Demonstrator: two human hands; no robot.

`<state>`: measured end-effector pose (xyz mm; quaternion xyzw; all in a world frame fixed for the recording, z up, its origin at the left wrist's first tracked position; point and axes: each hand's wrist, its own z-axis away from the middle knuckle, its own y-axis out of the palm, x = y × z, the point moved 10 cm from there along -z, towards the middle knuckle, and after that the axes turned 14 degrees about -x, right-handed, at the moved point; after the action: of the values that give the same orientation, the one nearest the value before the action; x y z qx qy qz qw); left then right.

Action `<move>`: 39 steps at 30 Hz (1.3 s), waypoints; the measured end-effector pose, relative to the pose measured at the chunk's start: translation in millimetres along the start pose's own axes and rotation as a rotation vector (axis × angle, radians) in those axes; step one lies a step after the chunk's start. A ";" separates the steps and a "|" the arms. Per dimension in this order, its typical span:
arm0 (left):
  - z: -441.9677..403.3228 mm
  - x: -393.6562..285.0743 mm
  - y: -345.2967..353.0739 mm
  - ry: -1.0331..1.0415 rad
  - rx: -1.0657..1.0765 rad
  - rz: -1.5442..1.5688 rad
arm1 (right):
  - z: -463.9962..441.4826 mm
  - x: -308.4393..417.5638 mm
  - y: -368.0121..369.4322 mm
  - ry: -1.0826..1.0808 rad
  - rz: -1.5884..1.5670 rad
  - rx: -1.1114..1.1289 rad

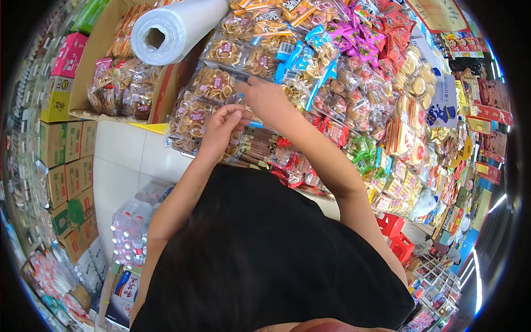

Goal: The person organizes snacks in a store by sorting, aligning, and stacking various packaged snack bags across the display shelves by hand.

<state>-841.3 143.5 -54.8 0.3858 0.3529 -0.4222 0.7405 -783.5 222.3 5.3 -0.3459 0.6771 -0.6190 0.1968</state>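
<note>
While our two hands are close together over the near left part of the snack display, our left hand (222, 126) has its fingers bent inward, the thumb near the index finger with only a narrow space there. Our right hand (265, 101) is just beyond it and to its right, palm down, fingers curled towards the packs; we cannot tell whether either hand is pinching anything, since the fingertips are partly hidden.

Directly around our hands are the clear packs of round shell-shaped snacks (210, 84) with dark red labels, laid in overlapping rows; some are beyond our right hand, others left of our left hand. We cannot make out whether the fingers touch them.

To the right of these packs are blue-edged snack bags (310, 52), then purple packets (357, 36) and red packets (399, 37) farther out. Green packets (364, 154) are on the right of our right forearm.

On our left, a roll of clear plastic bags (180, 30) lies beside an open cardboard box (82, 91) with more snack packs inside. Stacked cartons (69, 185) stand farther left past the pale tiled floor (118, 148), and a shrink-wrapped bundle of bottles (128, 229) is near our left arm.
</note>
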 end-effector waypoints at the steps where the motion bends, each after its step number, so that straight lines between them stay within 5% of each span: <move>1: -0.3 0.8 -1.3 -0.008 -0.010 0.008 | -0.4 -3.0 3.5 -0.001 0.000 0.000; 16: -3.0 3.9 -5.5 -0.026 -0.027 0.001 | 7.2 -3.9 5.0 0.074 -0.029 -0.031; 19: -4.4 4.9 -9.3 -0.010 -0.055 0.017 | 13.0 -13.0 6.2 0.174 -0.126 0.043; 21: -5.0 4.6 -11.5 0.008 -0.069 0.037 | 14.4 -12.9 -20.0 0.159 -0.348 -0.183; 24: -6.2 3.8 -14.1 0.032 -0.087 0.063 | 20.2 -23.1 -34.2 0.321 -0.541 -0.232; 39: -5.1 4.6 -14.0 0.008 -0.124 0.091 | 49.4 -48.4 -47.7 0.547 -0.848 -0.251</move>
<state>-853.1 141.5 -64.8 0.3567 0.3635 -0.3638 0.7799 -705.3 222.4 36.3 -0.4363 0.5731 -0.6261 -0.2986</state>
